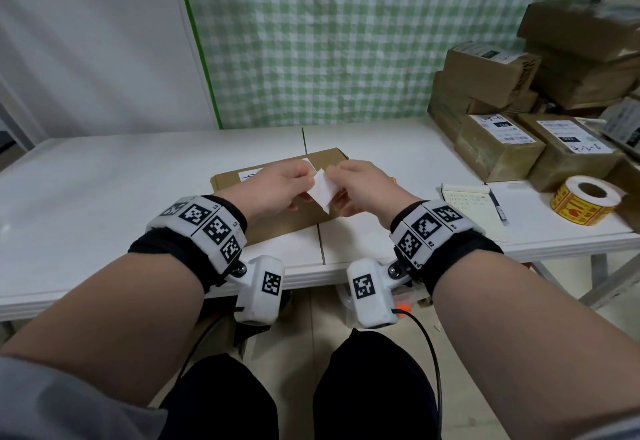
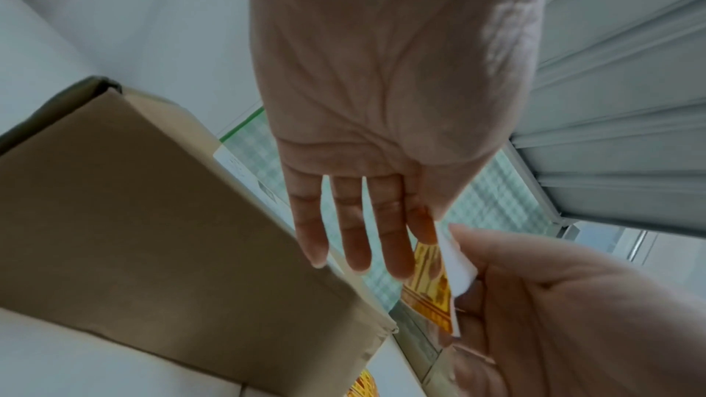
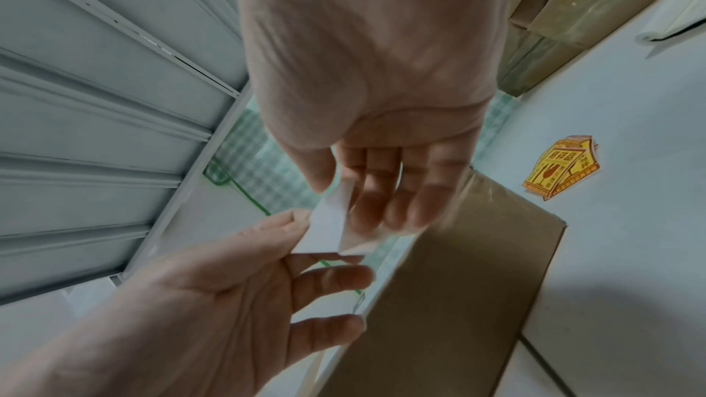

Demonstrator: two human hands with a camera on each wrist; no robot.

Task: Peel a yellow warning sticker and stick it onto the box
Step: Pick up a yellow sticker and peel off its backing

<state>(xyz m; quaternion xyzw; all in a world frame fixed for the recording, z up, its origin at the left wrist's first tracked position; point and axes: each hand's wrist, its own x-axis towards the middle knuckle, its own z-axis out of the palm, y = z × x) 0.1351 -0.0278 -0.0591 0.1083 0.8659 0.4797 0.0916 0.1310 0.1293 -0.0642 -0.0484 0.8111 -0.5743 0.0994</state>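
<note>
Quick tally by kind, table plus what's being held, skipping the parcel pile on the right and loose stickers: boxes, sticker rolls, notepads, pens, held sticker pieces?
Flat cardboard box: 1
Sticker roll: 1
Notepad: 1
Pen: 1
Held sticker piece: 1
Total: 5

The box (image 1: 277, 176) is plain brown cardboard with a white label, and it lies on a white table (image 1: 104, 176). The sticker (image 2: 429, 283) is yellow with orange-red print, white on its back, like the yellow roll (image 1: 585, 201). Behind hangs a green-and-white checked cloth (image 1: 329, 41); the wristbands (image 1: 204, 224) are white with black square codes.
</note>
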